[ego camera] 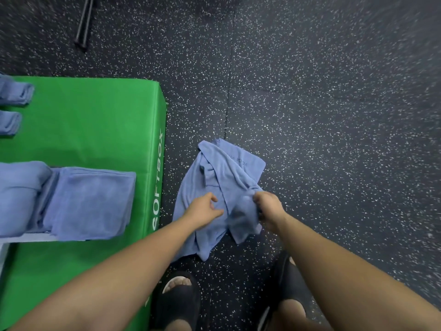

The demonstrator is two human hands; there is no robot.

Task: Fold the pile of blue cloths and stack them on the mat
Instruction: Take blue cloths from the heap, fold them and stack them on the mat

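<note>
We are taking up the next loose blue cloth (214,173), which is crumpled over the speckled floor (334,115) just beside the green mat (95,120). Our right hand (267,206) is gripping a bunched edge of it, fingers clamped on the fabric. Our left hand (205,211) is hovering over the cloth with thumb and fingers apart and loosely curled, holding nothing. Judgement: this is the pick-up and spread-out step, with folding of this piece not yet begun. The next move is calling for the left hand to find a second corner, so that the cloth can be pulled flat before the first fold. On the mat we are seeing a folded stack (95,201) near its edge and two smaller folded bundles (16,94) further back, so part of the pile looks done. Writing: white lettering (158,180) on the mat's side is reading "SOFTBOX". Faint marking on the cloth is showing but is too small for us to read.
</note>
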